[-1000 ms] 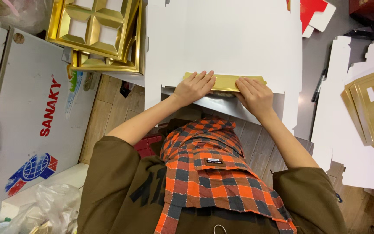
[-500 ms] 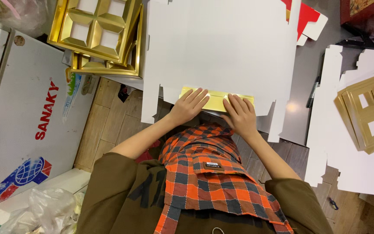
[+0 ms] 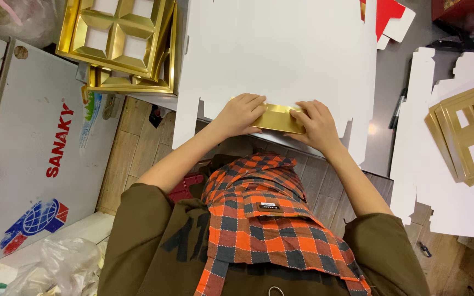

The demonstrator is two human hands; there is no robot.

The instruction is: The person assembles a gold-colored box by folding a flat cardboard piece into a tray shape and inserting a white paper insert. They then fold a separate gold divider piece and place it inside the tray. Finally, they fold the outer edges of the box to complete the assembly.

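A large white die-cut cardboard sheet (image 3: 281,49) lies flat on the grey table in front of me. Its near flap is folded over, showing a gold inner side (image 3: 278,118). My left hand (image 3: 241,113) presses on the left end of this gold flap, fingers flat and together. My right hand (image 3: 316,123) presses on the flap's right end in the same way. Both forearms reach out over my orange plaid apron.
A stack of gold compartment trays (image 3: 119,41) sits at the upper left. More white sheets and a gold cut-out insert (image 3: 467,131) lie at the right. Red card pieces (image 3: 385,13) are at the top. A white chest freezer lid (image 3: 39,148) is on the left.
The white sheet has shifted away from me and the gold flap is folded further over. Both hands have moved along with it, still pressing the flap.
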